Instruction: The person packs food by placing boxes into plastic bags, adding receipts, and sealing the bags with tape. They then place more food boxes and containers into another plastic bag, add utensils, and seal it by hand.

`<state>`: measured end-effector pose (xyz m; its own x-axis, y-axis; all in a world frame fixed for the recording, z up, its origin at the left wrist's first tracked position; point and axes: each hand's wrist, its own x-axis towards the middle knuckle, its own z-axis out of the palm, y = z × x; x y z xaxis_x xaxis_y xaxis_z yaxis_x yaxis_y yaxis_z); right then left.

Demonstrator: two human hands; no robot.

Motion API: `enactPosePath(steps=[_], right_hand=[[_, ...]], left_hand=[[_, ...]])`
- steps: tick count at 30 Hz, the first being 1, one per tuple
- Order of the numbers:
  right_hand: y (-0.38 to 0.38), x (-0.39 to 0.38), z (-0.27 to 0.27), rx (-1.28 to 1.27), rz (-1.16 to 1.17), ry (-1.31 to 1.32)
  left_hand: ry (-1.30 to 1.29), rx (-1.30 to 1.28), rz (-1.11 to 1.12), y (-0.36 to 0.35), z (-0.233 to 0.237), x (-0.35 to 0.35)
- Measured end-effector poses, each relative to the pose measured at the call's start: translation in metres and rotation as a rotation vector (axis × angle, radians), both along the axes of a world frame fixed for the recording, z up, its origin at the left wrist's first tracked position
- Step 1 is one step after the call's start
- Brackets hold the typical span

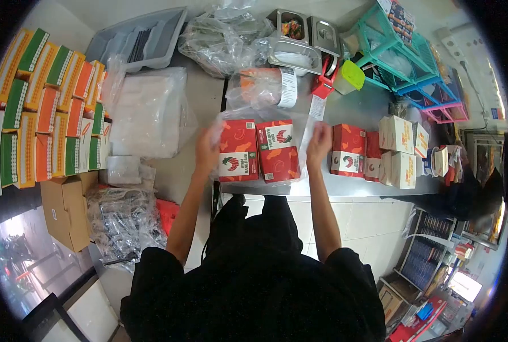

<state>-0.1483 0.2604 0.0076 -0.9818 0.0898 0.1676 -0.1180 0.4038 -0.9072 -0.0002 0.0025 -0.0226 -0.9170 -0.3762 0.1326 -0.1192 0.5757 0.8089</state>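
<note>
Two red food boxes (258,151) printed with a rooster lie side by side inside a clear plastic bag (265,117) on the steel counter (356,108). My left hand (207,149) pinches the bag's left edge beside the left box. My right hand (319,142) pinches the bag's right edge beside the right box. The bag's film stretches between both hands over the boxes.
More red boxes (351,151) and white boxes (399,151) stand to the right. Stacks of orange and green cartons (43,108) fill the left. A grey tray (137,40), crumpled plastic bags (225,37), steel containers (299,37) and teal racks (402,51) sit at the back. A cardboard box (66,208) stands low on the left.
</note>
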Motion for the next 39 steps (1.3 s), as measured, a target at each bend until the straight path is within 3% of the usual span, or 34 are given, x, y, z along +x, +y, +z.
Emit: enactPosePath(steps=[1, 2, 3, 4, 6, 7, 8, 9, 10, 11, 12, 13, 14, 16, 17, 18, 19, 20, 21, 22, 24, 25, 26, 29, 30, 32, 34, 36, 38, 39], right_hand=[[0.004, 0.008, 0.016, -0.001, -0.008, -0.002], [0.008, 0.018, 0.029, 0.095, -0.093, 0.256], [0.015, 0.031, 0.036, 0.195, -0.181, 0.511], [0.027, 0.045, 0.040, 0.197, -0.192, 0.511], [0.056, 0.067, 0.045, 0.452, 0.196, -0.447], [0.071, 0.060, 0.041, 0.486, 0.198, -0.282], [0.086, 0.055, 0.036, 0.518, 0.203, -0.123], [0.087, 0.047, 0.067, 0.428, 0.175, -0.132], [0.076, 0.040, 0.114, 0.457, 0.127, -0.142], [0.069, 0.033, 0.148, 0.315, 0.172, -0.154], [0.073, 0.021, 0.161, 0.335, 0.254, -0.063], [0.066, 0.016, 0.187, 0.230, 0.242, -0.241], [0.073, 0.013, 0.202, 0.242, 0.211, -0.240], [0.089, 0.007, 0.223, -0.198, 0.583, -0.343], [0.118, -0.008, 0.192, -0.213, 0.646, -0.262], [0.136, -0.019, 0.145, -0.119, 0.487, -0.172], [0.137, -0.019, 0.120, 0.468, 0.200, -0.151], [0.156, -0.024, 0.035, 0.389, 0.036, -0.138], [0.157, -0.003, 0.001, 0.670, 0.032, -0.041], [0.156, 0.023, -0.048, 1.224, -0.003, 0.024], [0.128, 0.071, -0.019, 0.924, -0.045, 0.005], [0.127, 0.086, -0.025, 0.921, -0.105, 0.024], [0.126, 0.094, -0.018, 0.912, -0.107, 0.017], [0.125, 0.091, 0.009, 0.938, -0.296, -0.380], [0.127, 0.087, 0.012, 0.936, -0.289, -0.388], [0.131, 0.076, 0.017, 0.670, -0.274, -0.510], [0.137, 0.070, 0.021, 0.644, -0.283, -0.458], [0.140, 0.061, 0.038, -0.160, -0.155, -0.270], [0.105, 0.064, 0.116, -0.253, -0.081, -0.122], [0.083, 0.066, 0.135, -0.261, -0.064, -0.132]], left_hand=[[0.135, 0.051, 0.209, 0.006, 0.012, 0.009], [0.267, 0.102, 0.419, 0.012, 0.020, 0.020], [-0.001, 0.041, 0.445, 0.015, 0.023, 0.038], [-0.261, -0.023, 0.466, 0.014, 0.026, 0.055], [-0.587, 0.245, 0.230, 0.008, 0.038, 0.084], [-0.590, 0.246, 0.228, 0.003, 0.048, 0.086], [-0.587, 0.422, 0.275, -0.001, 0.087, 0.084], [-0.583, 0.596, 0.322, -0.005, 0.124, 0.083], [-0.576, 0.578, 0.299, -0.013, 0.149, 0.077], [-0.566, 0.559, 0.274, -0.018, 0.173, 0.071], [-0.500, 0.550, 0.349, -0.017, 0.196, 0.062], [-0.433, 0.548, 0.414, -0.013, 0.214, 0.051], [-0.327, 0.561, 0.411, -0.013, 0.229, 0.041], [-0.222, 0.590, 0.369, -0.022, 0.231, 0.030], [-0.164, 0.728, 0.250, -0.036, 0.226, 0.027], [-0.106, 0.862, 0.132, -0.040, 0.224, 0.022], [-0.035, 0.886, 0.119, -0.024, 0.228, 0.014], [-0.033, 0.889, 0.093, -0.014, 0.228, 0.010], [0.054, 0.920, 0.176, -0.005, 0.228, 0.008], [0.141, 0.949, 0.262, 0.000, 0.228, 0.008], [0.109, 1.085, 0.114, -0.014, 0.232, 0.028], [0.079, 1.215, -0.018, -0.023, 0.234, 0.039], [0.072, 1.206, -0.020, -0.029, 0.234, 0.050], [-0.128, 1.047, 0.033, -0.029, 0.236, 0.063], [-0.168, 1.009, 0.023, -0.023, 0.240, 0.065], [-0.201, 0.966, 0.016, -0.018, 0.240, 0.067], [-0.203, 0.923, 0.125, -0.019, 0.231, 0.073], [-0.158, 0.977, 0.229, -0.012, 0.230, 0.071], [-0.119, 1.022, 0.347, -0.008, 0.229, 0.071], [-0.109, 1.062, 0.246, -0.008, 0.226, 0.072]])
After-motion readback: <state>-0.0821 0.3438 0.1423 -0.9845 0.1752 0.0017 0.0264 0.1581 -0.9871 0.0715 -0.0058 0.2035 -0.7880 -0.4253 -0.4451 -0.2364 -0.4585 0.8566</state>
